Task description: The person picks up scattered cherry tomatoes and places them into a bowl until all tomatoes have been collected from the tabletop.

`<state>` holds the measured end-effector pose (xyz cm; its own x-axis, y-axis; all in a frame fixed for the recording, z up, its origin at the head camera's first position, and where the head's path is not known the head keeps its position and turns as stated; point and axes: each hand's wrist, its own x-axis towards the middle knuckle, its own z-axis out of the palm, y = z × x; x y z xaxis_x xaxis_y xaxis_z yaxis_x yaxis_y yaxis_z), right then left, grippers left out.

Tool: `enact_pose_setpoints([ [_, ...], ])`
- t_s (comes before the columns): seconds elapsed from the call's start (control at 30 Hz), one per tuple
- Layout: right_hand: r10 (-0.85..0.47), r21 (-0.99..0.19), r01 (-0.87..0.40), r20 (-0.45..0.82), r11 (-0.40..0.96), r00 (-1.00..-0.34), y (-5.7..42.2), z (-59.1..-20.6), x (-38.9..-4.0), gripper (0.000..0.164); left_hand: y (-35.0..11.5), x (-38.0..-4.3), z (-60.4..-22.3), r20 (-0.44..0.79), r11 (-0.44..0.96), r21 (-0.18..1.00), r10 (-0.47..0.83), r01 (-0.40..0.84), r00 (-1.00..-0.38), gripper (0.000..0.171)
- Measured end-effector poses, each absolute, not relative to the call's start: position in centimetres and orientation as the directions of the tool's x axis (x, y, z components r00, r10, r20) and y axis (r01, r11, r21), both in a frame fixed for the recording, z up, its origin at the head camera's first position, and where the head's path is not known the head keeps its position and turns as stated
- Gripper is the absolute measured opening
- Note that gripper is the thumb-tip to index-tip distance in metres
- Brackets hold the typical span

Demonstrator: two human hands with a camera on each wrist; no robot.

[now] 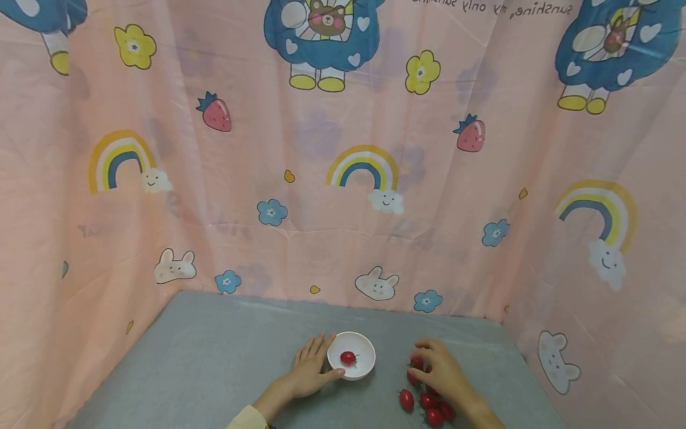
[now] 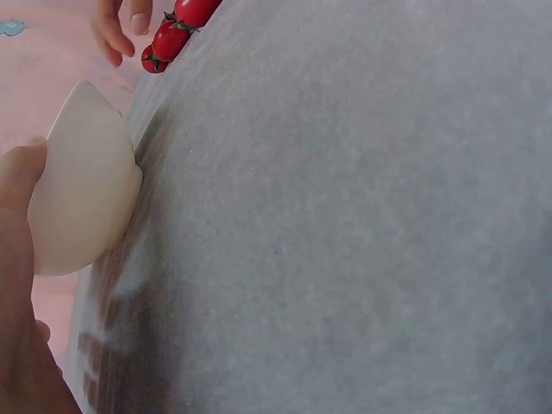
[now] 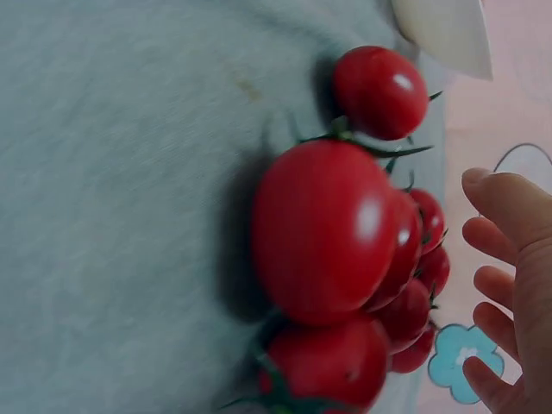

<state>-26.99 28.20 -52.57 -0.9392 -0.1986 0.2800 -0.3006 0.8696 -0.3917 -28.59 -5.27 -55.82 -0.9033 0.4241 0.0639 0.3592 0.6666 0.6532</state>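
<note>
On the grey-covered table, a small white bowl (image 1: 365,373) holds one red cherry tomato (image 1: 348,358). My left hand (image 1: 309,374) rests against the bowl's left side, fingers spread and fairly straight. Its thumb (image 2: 21,172) touches the bowl's outer wall near the rim in the left wrist view. Over the pile of cherry tomatoes (image 1: 429,400), right of the bowl, hovers my right hand (image 1: 445,368). A gap shows between its thumb and bent fingers, with nothing held. Close up in the right wrist view, a large-looking tomato (image 3: 323,233) lies among several others with green stems.
One loose tomato (image 1: 406,400) lies at the left of the pile. A pink printed curtain (image 1: 321,250) hangs behind and on both sides of the grey cloth (image 1: 214,351).
</note>
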Motion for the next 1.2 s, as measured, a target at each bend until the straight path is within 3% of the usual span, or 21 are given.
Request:
enact_pose_setpoints([
  [0.4, -0.154, -0.377, -0.215, 0.185, 0.901, -0.971, 28.9, -53.1, -26.4, 0.018, -5.3, -28.2, -55.2, 0.069, 0.67, 0.645, 0.427, 0.367, -0.902, 0.086],
  [0.83, -0.234, -0.302, -0.307, 0.253, 0.903, -0.939, 28.9, -53.9, -26.0, 0.028, -5.4, -28.4, -55.5, 0.077, 0.656, 0.656, 0.434, 0.373, -0.898, 0.086],
  [1.2, -0.246, -0.315, -0.323, 0.261, 0.892, -0.934, 28.8, -54.1, -26.1, 0.031, -5.3, -29.6, -57.5, 0.084, 0.662, 0.655, 0.414, 0.363, -0.907, 0.088],
])
